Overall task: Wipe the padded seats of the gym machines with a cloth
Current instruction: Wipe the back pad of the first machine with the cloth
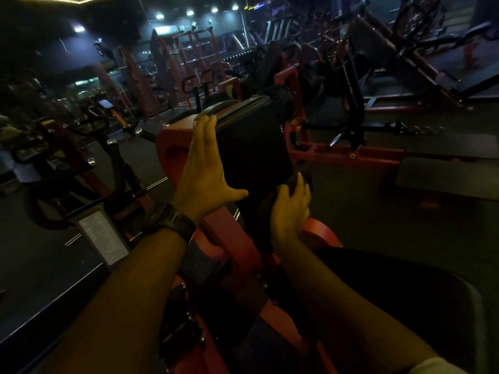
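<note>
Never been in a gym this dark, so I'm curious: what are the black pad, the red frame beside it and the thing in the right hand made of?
Black pad: probably smooth vinyl or leatherette over padding, judging by its ribbed top edge. Red frame: likely painted metal, hard-edged, evenly coloured. Right hand grips a dark, bunched cloth; fibre unclear.

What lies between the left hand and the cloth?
Only the black pad, in the head view: the left hand rests on its left edge, the right hand holds the cloth at its lower right.
</note>
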Motion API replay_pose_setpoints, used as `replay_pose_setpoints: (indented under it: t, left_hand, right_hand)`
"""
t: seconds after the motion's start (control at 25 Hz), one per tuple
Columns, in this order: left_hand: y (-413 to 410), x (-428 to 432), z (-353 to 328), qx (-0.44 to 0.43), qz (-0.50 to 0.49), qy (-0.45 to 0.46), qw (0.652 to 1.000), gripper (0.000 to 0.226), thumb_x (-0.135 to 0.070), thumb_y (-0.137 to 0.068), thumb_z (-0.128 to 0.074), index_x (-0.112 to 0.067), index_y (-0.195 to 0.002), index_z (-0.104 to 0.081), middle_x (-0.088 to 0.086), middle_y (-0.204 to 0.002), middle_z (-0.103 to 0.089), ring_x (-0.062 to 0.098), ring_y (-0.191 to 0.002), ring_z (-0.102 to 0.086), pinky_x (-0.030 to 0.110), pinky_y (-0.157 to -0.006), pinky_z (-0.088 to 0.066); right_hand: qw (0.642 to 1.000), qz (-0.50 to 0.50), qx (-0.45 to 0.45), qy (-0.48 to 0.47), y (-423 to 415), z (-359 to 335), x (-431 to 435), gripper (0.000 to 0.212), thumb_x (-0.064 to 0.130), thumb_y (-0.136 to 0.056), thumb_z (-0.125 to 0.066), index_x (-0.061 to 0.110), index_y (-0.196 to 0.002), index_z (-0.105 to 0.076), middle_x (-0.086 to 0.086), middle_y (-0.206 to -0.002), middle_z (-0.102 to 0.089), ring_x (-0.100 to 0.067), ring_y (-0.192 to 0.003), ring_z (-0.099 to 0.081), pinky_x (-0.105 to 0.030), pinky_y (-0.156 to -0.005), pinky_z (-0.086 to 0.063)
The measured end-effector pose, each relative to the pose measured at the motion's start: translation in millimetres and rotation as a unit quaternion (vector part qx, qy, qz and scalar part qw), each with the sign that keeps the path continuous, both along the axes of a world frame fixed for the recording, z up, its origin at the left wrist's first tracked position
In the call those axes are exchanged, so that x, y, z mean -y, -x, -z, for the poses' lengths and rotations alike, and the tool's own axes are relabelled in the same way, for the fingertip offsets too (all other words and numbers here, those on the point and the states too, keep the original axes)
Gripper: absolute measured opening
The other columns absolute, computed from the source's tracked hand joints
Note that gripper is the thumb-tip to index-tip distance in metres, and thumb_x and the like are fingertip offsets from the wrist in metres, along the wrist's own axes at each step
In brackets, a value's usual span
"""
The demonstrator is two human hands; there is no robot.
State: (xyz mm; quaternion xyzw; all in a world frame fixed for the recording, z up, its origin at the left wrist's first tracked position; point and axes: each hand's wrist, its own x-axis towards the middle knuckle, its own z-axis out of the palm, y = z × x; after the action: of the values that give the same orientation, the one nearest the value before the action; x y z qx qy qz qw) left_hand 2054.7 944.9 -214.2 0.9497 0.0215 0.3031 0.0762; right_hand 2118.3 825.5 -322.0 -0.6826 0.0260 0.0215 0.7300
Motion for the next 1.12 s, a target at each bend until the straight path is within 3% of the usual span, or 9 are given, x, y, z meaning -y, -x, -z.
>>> replay_pose_setpoints:
  t: [0.2,0.36,0.52,0.68,0.84,0.88,1.0,1.04,1.12]
  left_hand:
    - [2,2,0,0.004,0.001,0.005,1.000,0.149,-0.044,-0.056,-0.097,-0.010,-0.160,0.005,0.013,-0.169,0.006,0.028,-0.157,0.006,0.055,-0.125,-0.018]
    - [3,1,-1,-0.003,-0.005,0.012,1.000,0.152,-0.043,-0.054,-0.098,-0.011,-0.160,0.006,0.014,-0.169,0.004,0.029,-0.157,0.004,0.055,-0.125,-0.020]
    - [3,4,-1,-0.001,-0.013,0.017,1.000,0.151,-0.041,-0.056,-0.098,-0.014,-0.160,0.008,0.012,-0.169,0.006,0.024,-0.156,0.007,0.057,-0.124,-0.022]
    - [4,11,-2,-0.008,-0.036,0.023,0.999,0.153,-0.039,-0.054,-0.100,-0.016,-0.159,0.009,0.007,-0.169,0.010,0.016,-0.153,0.010,0.057,-0.122,-0.026]
    - [4,14,-2,-0.010,-0.042,0.041,0.998,0.152,-0.035,-0.055,-0.099,-0.018,-0.159,0.010,-0.001,-0.168,0.011,0.011,-0.153,0.010,0.056,-0.121,-0.030]
    - [4,16,-2,-0.010,-0.045,0.043,0.998,0.152,-0.034,-0.056,-0.100,-0.017,-0.159,0.010,0.002,-0.168,0.011,0.006,-0.150,0.011,0.054,-0.122,-0.028]
    - [4,19,-3,-0.015,-0.052,0.051,0.997,0.151,-0.031,-0.056,-0.100,-0.013,-0.159,0.009,0.008,-0.168,0.012,-0.007,-0.143,0.015,0.027,-0.122,-0.013]
    - [3,19,-3,-0.016,-0.054,0.051,0.997,0.152,-0.031,-0.056,-0.100,-0.013,-0.159,0.009,0.008,-0.168,0.013,-0.009,-0.142,0.016,0.017,-0.117,-0.010]
    - [2,19,-3,-0.015,-0.056,0.047,0.997,0.152,-0.031,-0.055,-0.100,-0.014,-0.159,0.010,0.007,-0.169,0.014,-0.003,-0.145,0.014,0.012,-0.111,-0.012]
  right_hand:
    - [0.915,-0.011,0.382,0.132,26,39,2,0.064,0.036,-0.089,-0.054,0.036,-0.152,-0.039,0.004,-0.166,-0.022,-0.028,-0.149,-0.024,-0.043,-0.121,-0.016]
    - [0.999,0.042,0.003,-0.007,17,12,-10,0.062,0.033,-0.094,-0.053,0.039,-0.154,-0.036,0.006,-0.166,-0.021,-0.028,-0.151,-0.020,-0.047,-0.119,-0.021]
    - [0.926,-0.023,0.354,0.128,42,48,-5,0.066,0.038,-0.090,-0.053,0.039,-0.153,-0.035,0.002,-0.167,-0.018,-0.031,-0.152,-0.019,-0.040,-0.121,-0.010]
    - [0.999,0.035,-0.030,-0.007,0,34,0,0.060,0.033,-0.095,-0.049,0.034,-0.154,-0.036,-0.001,-0.167,-0.021,-0.033,-0.150,-0.023,-0.043,-0.119,-0.018]
    - [0.942,-0.043,0.308,0.129,29,54,4,0.066,0.043,-0.091,-0.050,0.035,-0.155,-0.035,0.000,-0.168,-0.017,-0.034,-0.151,-0.019,-0.048,-0.121,-0.014]
    - [0.939,-0.049,0.315,0.128,12,60,10,0.066,0.043,-0.090,-0.050,0.036,-0.154,-0.036,0.000,-0.167,-0.019,-0.034,-0.151,-0.022,-0.050,-0.120,-0.016]
    - [1.000,0.000,-0.026,0.014,-8,48,7,0.063,0.035,-0.097,-0.051,0.038,-0.156,-0.030,0.002,-0.168,-0.016,-0.036,-0.151,-0.019,-0.052,-0.120,-0.019]
    - [0.999,-0.009,-0.035,0.029,3,41,7,0.063,0.034,-0.098,-0.052,0.038,-0.156,-0.028,0.001,-0.169,-0.013,-0.037,-0.151,-0.016,-0.052,-0.121,-0.017]
    - [0.973,-0.048,0.203,0.096,39,52,5,0.066,0.037,-0.095,-0.053,0.036,-0.156,-0.029,-0.001,-0.169,-0.012,-0.037,-0.152,-0.012,-0.047,-0.122,-0.009]
